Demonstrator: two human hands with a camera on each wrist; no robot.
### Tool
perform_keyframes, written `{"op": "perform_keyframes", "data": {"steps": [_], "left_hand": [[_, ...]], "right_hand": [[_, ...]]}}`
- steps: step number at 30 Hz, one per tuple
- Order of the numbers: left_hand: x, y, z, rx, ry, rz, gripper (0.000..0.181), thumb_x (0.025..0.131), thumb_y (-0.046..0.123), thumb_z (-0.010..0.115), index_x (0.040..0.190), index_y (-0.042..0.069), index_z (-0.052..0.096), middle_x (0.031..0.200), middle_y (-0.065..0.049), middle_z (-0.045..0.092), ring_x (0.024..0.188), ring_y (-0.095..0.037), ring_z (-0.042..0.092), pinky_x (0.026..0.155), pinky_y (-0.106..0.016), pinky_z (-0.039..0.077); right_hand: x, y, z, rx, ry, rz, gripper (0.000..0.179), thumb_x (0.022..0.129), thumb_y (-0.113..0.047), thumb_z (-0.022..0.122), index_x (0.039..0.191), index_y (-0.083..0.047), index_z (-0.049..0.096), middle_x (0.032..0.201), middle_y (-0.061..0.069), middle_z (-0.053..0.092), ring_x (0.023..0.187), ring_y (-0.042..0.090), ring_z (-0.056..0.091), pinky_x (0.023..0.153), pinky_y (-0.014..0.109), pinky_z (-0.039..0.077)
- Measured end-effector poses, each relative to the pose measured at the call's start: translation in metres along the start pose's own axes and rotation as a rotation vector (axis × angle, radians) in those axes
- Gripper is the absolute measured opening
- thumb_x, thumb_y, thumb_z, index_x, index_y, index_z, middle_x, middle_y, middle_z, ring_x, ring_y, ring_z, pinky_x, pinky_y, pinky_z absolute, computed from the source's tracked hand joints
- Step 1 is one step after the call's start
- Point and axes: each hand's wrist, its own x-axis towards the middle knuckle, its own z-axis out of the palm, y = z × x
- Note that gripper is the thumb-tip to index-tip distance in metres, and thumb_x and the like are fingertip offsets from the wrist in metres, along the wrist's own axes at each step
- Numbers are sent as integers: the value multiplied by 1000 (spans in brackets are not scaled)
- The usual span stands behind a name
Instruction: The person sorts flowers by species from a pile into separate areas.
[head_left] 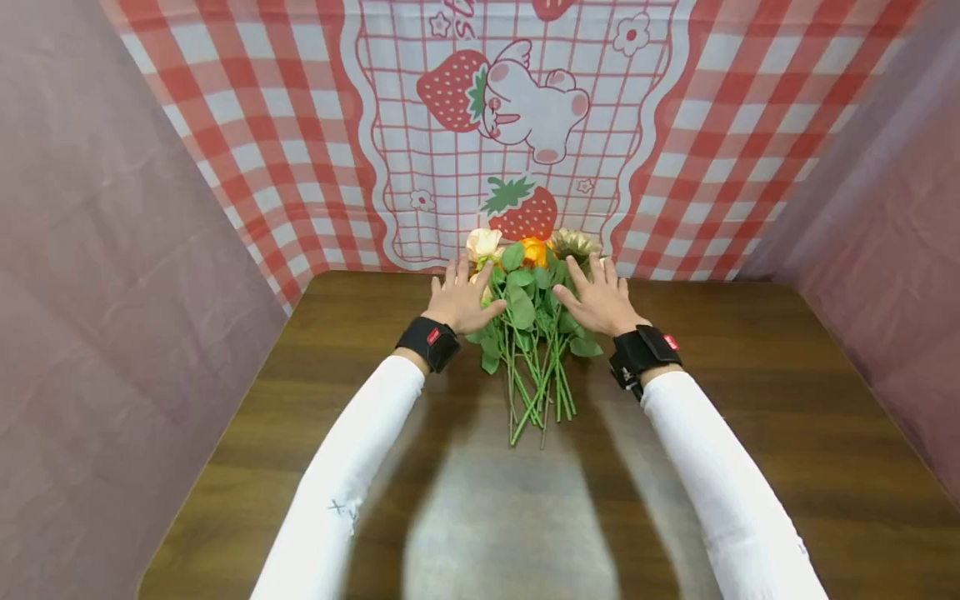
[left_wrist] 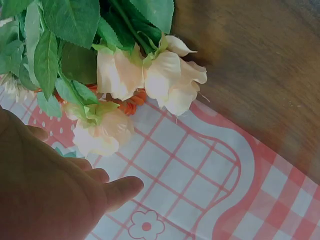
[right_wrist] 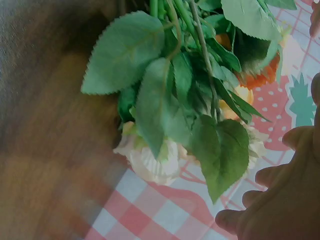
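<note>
A bunch of flowers lies on the table, its green stems (head_left: pixel 536 379) pointing toward me. At its far end are a cream rose (head_left: pixel 483 244), an orange flower (head_left: pixel 535 252) and a pale beige-green bloom (head_left: pixel 576 244). Over the left side of the bunch my left hand (head_left: pixel 459 302) spreads its fingers, holding nothing. My right hand (head_left: pixel 598 303) is likewise spread over the right side, palm down. Peach roses (left_wrist: pixel 172 80) appear beyond the left hand (left_wrist: pixel 47 185) in the left wrist view. The right wrist view shows a whitish rose (right_wrist: pixel 155 162) under broad leaves (right_wrist: pixel 220 152), beside the right hand (right_wrist: pixel 285 200).
The brown wooden table (head_left: pixel 300 433) carries the flowers near its back edge. Behind it hangs a red-and-white checked cloth (head_left: pixel 285 125) with strawberry prints. Pinkish-grey curtains (head_left: pixel 112 292) close off both sides. Each wrist wears a black strap (head_left: pixel 429 343).
</note>
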Motion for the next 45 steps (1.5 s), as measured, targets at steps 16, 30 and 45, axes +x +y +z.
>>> {"op": "perform_keyframes", "data": {"steps": [16,30,45], "left_hand": [[-2,-1,6,37,-23,14,78,100,63,34,161,25,2,164,-20,-9,151,-38,-5,118,-60,9],[3,27,15,45,-22,71,79,100,64,35,160,26,0,164,-19,-11,151,-37,-6,119,-58,8],[12,67,28,156,8,160,79,99,65,35,161,27,4,165,-16,-10,152,-35,-2,119,-56,16]], "right_hand": [[-5,1,10,14,-10,-17,70,107,-47,30,160,-10,4,161,29,-10,147,47,-16,115,66,-3],[-11,19,18,29,-22,18,70,107,-48,29,160,-10,3,162,25,-16,147,48,-14,114,68,-1],[-27,34,22,98,50,5,70,107,-47,29,160,-8,5,161,29,-8,147,50,-12,114,69,1]]}}
